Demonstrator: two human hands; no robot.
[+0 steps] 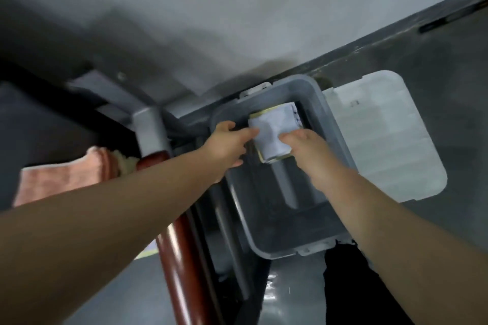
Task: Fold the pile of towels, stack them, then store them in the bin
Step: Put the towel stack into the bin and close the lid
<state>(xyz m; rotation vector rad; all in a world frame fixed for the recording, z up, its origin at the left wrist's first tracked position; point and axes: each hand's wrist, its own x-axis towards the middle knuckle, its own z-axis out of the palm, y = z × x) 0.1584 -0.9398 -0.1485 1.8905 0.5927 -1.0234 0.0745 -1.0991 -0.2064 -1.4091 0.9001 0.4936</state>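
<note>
Both hands reach down into a grey bin (291, 252) on the floor and hold a stack of folded towels (274, 125) at its far end. The left hand (227, 145) grips the stack's left side and the right hand (303, 146) its near right edge. A white lid (383, 140) lies just beside the bin on the right, and a pink towel (60, 179) lies well apart at the left.

Dim, flat light; motion blur throughout; wide-angle bending at edges; soft shadows.
</note>
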